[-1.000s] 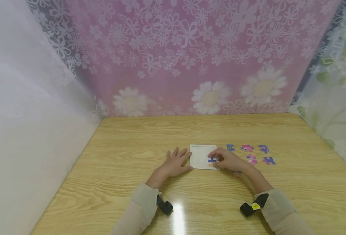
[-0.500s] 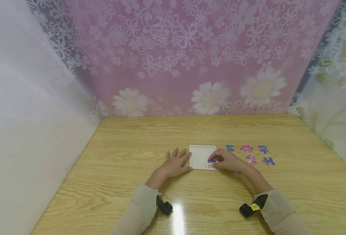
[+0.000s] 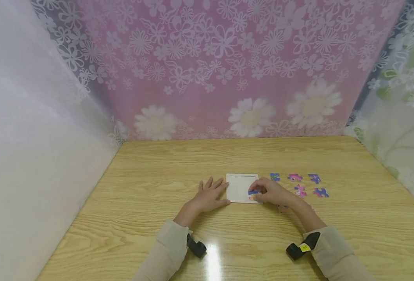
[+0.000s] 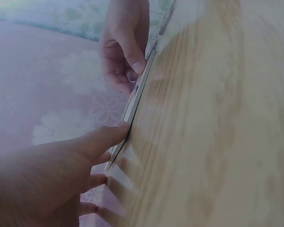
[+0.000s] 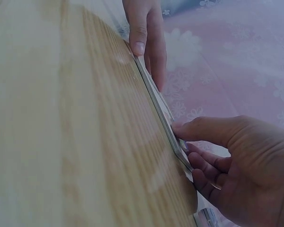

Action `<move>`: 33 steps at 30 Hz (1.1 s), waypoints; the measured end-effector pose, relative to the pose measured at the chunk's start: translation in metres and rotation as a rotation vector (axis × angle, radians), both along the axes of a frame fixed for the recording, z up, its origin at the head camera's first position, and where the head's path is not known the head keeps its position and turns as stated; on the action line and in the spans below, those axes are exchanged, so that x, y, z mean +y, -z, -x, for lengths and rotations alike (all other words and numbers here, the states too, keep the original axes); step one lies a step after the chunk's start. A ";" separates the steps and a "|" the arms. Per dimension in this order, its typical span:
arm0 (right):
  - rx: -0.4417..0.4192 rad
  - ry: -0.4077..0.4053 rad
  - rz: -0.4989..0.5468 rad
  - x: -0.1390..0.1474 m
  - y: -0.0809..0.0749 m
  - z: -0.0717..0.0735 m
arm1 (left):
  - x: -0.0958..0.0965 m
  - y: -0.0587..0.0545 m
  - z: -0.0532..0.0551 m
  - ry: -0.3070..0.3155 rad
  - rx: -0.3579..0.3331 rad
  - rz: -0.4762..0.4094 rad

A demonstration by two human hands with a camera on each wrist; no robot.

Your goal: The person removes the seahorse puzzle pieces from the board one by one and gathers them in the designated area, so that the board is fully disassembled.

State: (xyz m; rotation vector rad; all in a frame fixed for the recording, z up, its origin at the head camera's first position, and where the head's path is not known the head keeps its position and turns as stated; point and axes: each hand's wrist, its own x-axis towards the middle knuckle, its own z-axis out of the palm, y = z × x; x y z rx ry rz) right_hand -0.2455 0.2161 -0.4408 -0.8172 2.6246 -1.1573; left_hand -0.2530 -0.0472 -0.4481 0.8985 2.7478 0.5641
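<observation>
A white square puzzle tray (image 3: 236,188) lies on the table in the head view. My left hand (image 3: 209,197) rests at its left side with spread fingers, thumb and fingertips touching the edge. In the tray's near right corner, my right hand (image 3: 273,192) pinches a blue and yellow puzzle piece (image 3: 252,195), partly hidden under the fingers. The right wrist view shows the right hand's thumb (image 5: 185,130) over the tray's rim (image 5: 162,116) and the other fingers curled. Seen from the left wrist, the tray (image 4: 132,109) appears nearly edge-on, with the left thumb (image 4: 114,134) on it.
Several loose puzzle pieces lie right of the tray, among them a blue-green piece (image 3: 275,176), a pink piece with an eye (image 3: 295,178) and a blue-purple one (image 3: 321,192). Others are partly covered by the right forearm. A pink flowered curtain (image 3: 207,78) hangs behind the table (image 3: 157,168).
The blue and yellow piece has shifted slightly in the tray's corner, and its blue tab no longer shows under my right fingers. My left hand has stayed still.
</observation>
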 end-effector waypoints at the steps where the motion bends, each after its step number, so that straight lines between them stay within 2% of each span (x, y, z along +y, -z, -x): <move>1: 0.002 -0.002 0.000 0.001 0.004 0.002 | 0.000 0.000 0.000 0.000 0.001 -0.001; 5: 0.002 -0.017 0.022 0.003 0.009 0.006 | 0.000 0.000 0.000 0.002 0.005 0.004; 13: -0.014 -0.025 0.032 0.005 0.006 0.006 | 0.000 0.000 0.000 -0.001 0.005 0.008; 21: -0.029 0.008 0.030 0.006 0.006 0.007 | 0.000 -0.001 0.000 -0.002 0.005 0.016; 28: 0.005 0.009 0.062 0.006 0.006 0.007 | 0.000 -0.001 0.000 0.001 0.002 0.011; 33: -0.019 0.015 0.068 0.006 0.006 0.008 | 0.000 -0.001 -0.001 0.005 0.003 0.005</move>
